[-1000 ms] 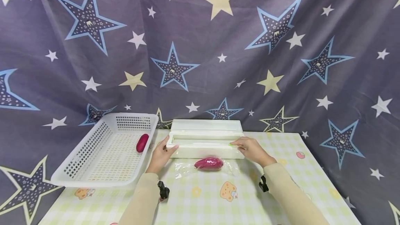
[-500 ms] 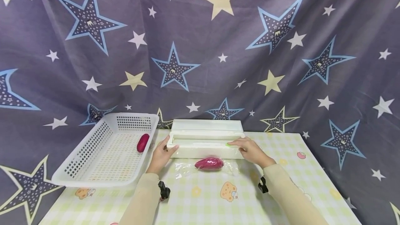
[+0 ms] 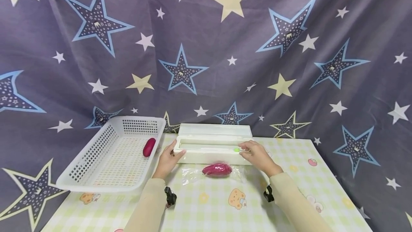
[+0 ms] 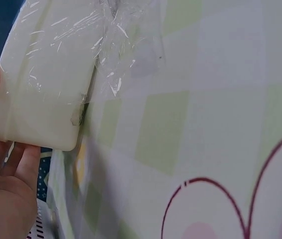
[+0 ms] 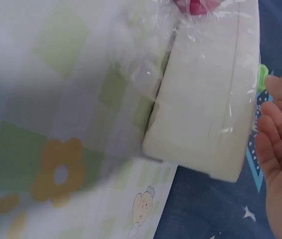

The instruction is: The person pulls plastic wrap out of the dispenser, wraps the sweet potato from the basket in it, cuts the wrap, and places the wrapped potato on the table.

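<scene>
A white cling film dispenser stands at the back of the table, its lid raised. My left hand grips its left end, thumb on the front and fingers round the end. On the front rim sits a small green cutter slider. My right hand is just right of the slider, fingers loosely bent and fingertips close beside it; in the right wrist view the thumb is right at the green slider. Clear film hangs down the front, under a purplish-red eggplant-like piece lying on the film.
To the left stands a white perforated plastic basket with a dark red, elongated piece inside it. A checked cloth covers the table. Behind hangs a starry curtain.
The green slider shifted slightly left along the rim with my right hand. My right fingertips have since drawn back a little to the right, exposing more of it. The left hand keeps its grip.
</scene>
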Available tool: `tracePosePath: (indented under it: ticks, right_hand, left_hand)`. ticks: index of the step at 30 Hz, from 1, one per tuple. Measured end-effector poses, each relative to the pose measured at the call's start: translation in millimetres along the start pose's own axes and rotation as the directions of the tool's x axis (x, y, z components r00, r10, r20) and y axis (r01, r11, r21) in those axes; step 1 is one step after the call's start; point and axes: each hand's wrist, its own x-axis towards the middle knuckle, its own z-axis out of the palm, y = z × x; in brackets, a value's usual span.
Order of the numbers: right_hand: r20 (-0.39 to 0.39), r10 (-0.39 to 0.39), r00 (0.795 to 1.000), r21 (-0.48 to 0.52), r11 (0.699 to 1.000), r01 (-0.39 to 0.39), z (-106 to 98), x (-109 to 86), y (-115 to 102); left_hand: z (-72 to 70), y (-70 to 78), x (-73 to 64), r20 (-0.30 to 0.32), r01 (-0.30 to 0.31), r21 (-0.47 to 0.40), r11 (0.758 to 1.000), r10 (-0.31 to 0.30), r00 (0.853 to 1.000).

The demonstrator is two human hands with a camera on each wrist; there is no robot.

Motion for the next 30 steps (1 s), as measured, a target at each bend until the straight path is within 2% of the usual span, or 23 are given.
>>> tracePosePath:
  ticks: [5, 15, 30]
  right_hand:
    - [-0.051, 0.003, 0.999, -0.050, 0.999, -0.005, 5.8, 7.1, -5.7]
    - [-0.026, 0.056, 0.998, -0.101, 0.993, -0.058, 13.0, 11.5, -13.0]
    - [0.007, -0.067, 0.998, -0.142, 0.988, 0.067, 11.9, 14.0, -10.8]
  left_hand:
    - [-0.4, -0.5, 0.0, -0.002, 0.018, 0.003, 1.000, -0.018, 1.000]
    - [0.2, 0.3, -0.9, -0.001, 0.012, 0.001, 1.000, -0.012, 1.000]
    - [2.1, 1.6, 0.0, 0.005, 0.014, -0.019, 1.000, -0.014, 1.000]
